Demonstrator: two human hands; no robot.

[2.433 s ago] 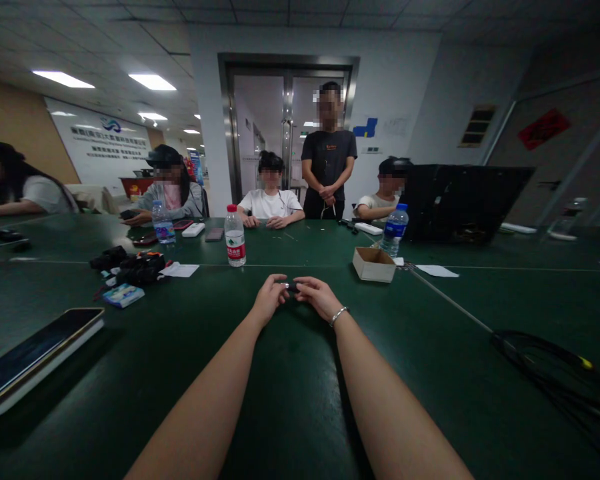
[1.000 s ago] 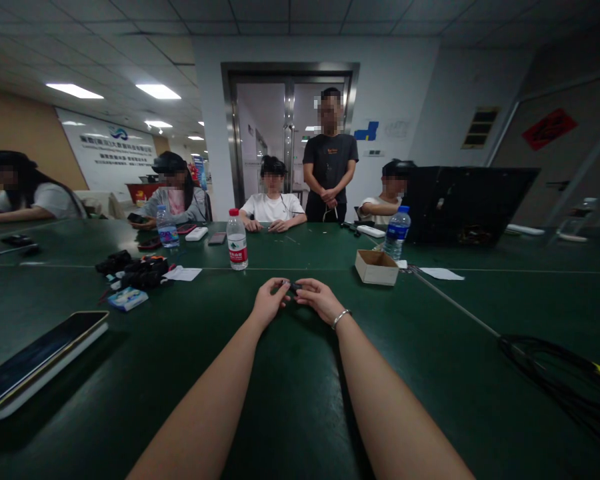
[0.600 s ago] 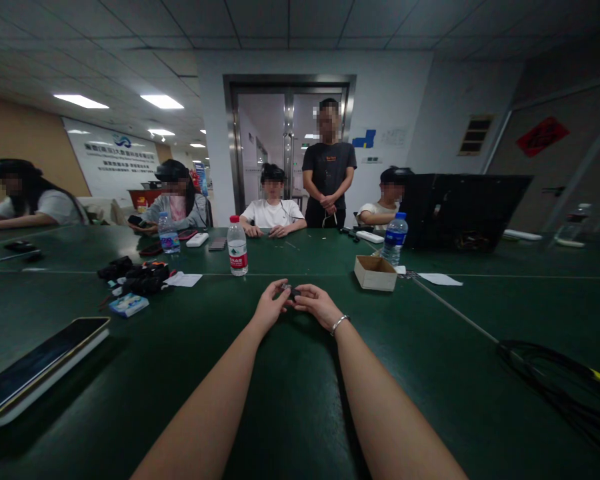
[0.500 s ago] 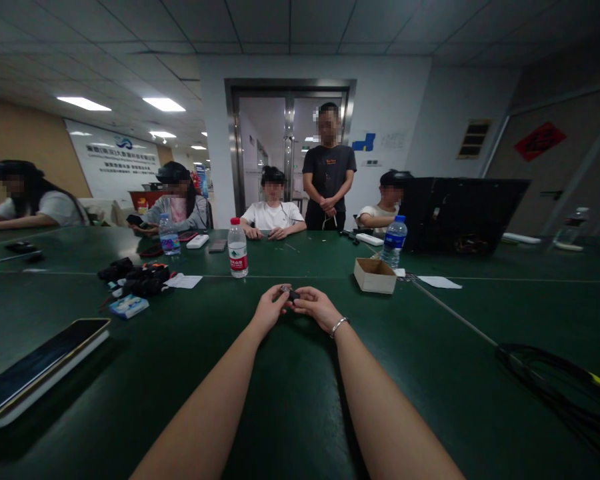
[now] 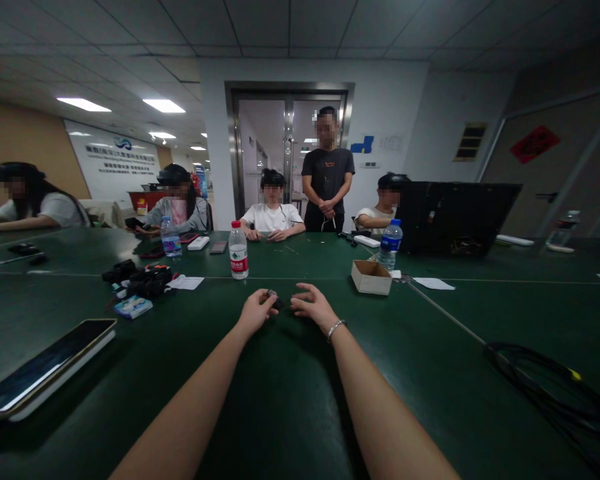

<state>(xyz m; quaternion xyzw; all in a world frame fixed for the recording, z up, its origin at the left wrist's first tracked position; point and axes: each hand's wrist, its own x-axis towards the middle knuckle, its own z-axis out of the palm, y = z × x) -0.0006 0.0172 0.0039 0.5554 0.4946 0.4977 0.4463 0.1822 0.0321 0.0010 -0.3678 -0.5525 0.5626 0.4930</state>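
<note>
My left hand (image 5: 256, 313) pinches a small dark object (image 5: 277, 302) between thumb and fingers, just above the green table (image 5: 290, 407). The object is black with a lighter part near the fingertips, and it is too small and dim to name. A short gap to the right is my right hand (image 5: 314, 307), its fingers apart and curved, with nothing visible in them. A metal bracelet (image 5: 336, 330) circles the right wrist. Both forearms reach forward from the bottom of the view.
Ahead stands a red-capped water bottle (image 5: 239, 252). To the right are an open cardboard box (image 5: 371, 277), a blue-capped bottle (image 5: 391, 241) and coiled black cable (image 5: 545, 393). A phone (image 5: 45, 373) lies left, near a pile of black gear (image 5: 145, 280). Several people are across the table.
My hands have come apart. The right hand has let go of the small dark object and opened, while the left has drawn slightly left with it. The view has shifted a little.
</note>
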